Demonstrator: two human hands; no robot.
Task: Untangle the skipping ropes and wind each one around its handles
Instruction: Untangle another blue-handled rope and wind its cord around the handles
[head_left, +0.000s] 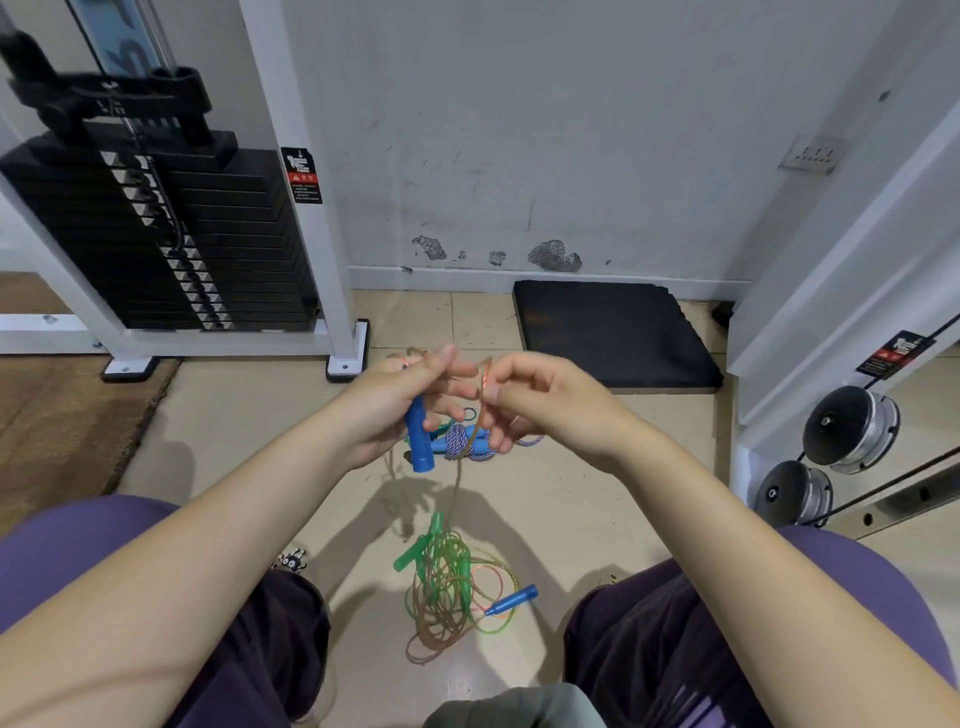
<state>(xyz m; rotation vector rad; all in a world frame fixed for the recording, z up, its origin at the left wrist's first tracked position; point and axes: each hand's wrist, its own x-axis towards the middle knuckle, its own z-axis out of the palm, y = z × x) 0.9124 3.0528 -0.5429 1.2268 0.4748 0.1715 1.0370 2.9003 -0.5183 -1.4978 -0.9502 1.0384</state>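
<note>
Tiled floor (597, 499): left hand (395, 410) grips blue handle (418, 441); right hand (540, 405) pinches orange rope (484, 384) above tangled ropes (452, 582).

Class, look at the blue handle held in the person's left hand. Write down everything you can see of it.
The blue handle is a slim, smooth tube that looks like plastic. It hangs nearly upright, above the floor, its lower end free and its upper part hidden inside the left hand, whose fingers curl round it. A thin orange rope runs across to the right hand, which pinches it; where the rope joins the handle is hidden.
</note>
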